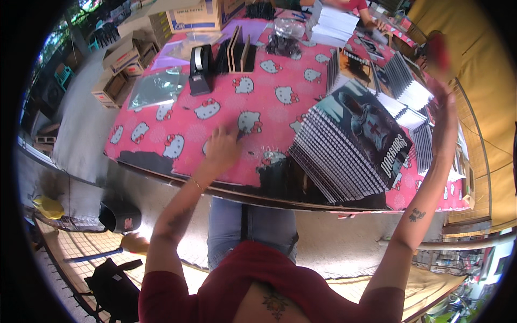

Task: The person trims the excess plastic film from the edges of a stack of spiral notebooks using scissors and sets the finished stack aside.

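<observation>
My left hand [222, 149] rests on the pink tablecloth [188, 118] near the front edge, fingers lying forward. A small dark thing shows beside its thumb side; I cannot make out what it is. My right hand [442, 97] reaches far out at the right, smeared by motion, above the stacks there. A blurred red shape [438, 53] appears just beyond its fingers; whether I hold it cannot be told. Between my arms lies a thick stack of spiral-bound notebooks [371, 124], the top cover showing a dark armoured figure.
More notebook stacks [409, 89] stand at the right. A black tape dispenser [200, 70], clear plastic sleeves [155, 87] and upright boards [239, 51] sit at the left. White paper [333, 24] is piled at the back, near another person's hand [377, 24]. Cardboard boxes [126, 54] stand beyond.
</observation>
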The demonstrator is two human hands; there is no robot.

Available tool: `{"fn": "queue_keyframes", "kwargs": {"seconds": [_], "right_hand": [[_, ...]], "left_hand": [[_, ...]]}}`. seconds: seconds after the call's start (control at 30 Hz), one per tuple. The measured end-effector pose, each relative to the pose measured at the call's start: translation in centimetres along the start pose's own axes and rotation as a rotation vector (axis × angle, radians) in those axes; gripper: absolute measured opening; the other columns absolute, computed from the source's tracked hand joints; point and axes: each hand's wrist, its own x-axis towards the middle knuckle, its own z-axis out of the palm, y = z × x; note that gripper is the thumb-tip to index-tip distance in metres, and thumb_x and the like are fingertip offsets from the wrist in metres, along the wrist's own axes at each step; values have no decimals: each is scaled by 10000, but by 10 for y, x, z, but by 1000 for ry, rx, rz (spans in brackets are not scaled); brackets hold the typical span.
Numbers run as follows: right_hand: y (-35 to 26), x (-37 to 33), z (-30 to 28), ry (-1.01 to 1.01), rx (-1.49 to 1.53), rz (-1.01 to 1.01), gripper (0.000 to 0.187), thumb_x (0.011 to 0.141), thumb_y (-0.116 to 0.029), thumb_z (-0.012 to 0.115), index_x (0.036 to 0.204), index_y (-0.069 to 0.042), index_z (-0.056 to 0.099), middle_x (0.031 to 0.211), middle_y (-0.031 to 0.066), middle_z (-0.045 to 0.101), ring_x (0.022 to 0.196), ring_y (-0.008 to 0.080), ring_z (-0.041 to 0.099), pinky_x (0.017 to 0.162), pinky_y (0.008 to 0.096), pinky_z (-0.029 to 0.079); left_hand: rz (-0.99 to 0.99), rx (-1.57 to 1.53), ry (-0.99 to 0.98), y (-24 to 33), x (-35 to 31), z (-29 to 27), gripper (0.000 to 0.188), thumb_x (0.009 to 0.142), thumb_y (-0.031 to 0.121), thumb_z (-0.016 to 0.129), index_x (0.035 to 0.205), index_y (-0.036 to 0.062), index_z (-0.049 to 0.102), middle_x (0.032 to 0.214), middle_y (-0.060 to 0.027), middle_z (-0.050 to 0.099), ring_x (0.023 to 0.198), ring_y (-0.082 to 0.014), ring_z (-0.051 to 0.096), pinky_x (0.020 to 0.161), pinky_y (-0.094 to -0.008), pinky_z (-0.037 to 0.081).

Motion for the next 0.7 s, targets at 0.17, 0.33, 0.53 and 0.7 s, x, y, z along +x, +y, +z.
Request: {"fn": "queue_keyframes", "kwargs": {"seconds": [0.17,0.33,0.53,0.7], "right_hand": [[178,-90,-48,48,456,905,546,986,-485,448,1290,-40,541,1204,99,620,1125,208,575,1012,378,423],[221,-177,-20,-11,572,981,478,952,-423,539,1301,-96,520,1182,77,622,1034,235,615,904,414,494],[200,-243,-20,-191,668,967,501,960,-435,504,1344,-118,450,1270,126,565,1090,354,588,925,536,507],[112,-305,79,105,823,877,433,968,-385,497,1302,-112,466,1295,137,534,1224,300,504,1017,545,435]], "left_hand": [[109,-730,-190,103,-56,4,457,912,301,608,1268,22,544,1175,-192,560,1101,-310,538,890,-410,454],[-156,-1217,-484,171,-71,47,877,959,590,424,1503,-42,152,1314,-162,437,1196,-237,430,1035,-351,348],[-158,-1288,-420,159,-6,68,880,958,622,393,1488,-56,209,1480,-192,338,1310,-239,371,1111,-363,257],[-269,-1575,-1122,144,76,22,512,993,480,450,1233,53,597,1217,-92,637,1108,-177,595,988,-340,449]]}}
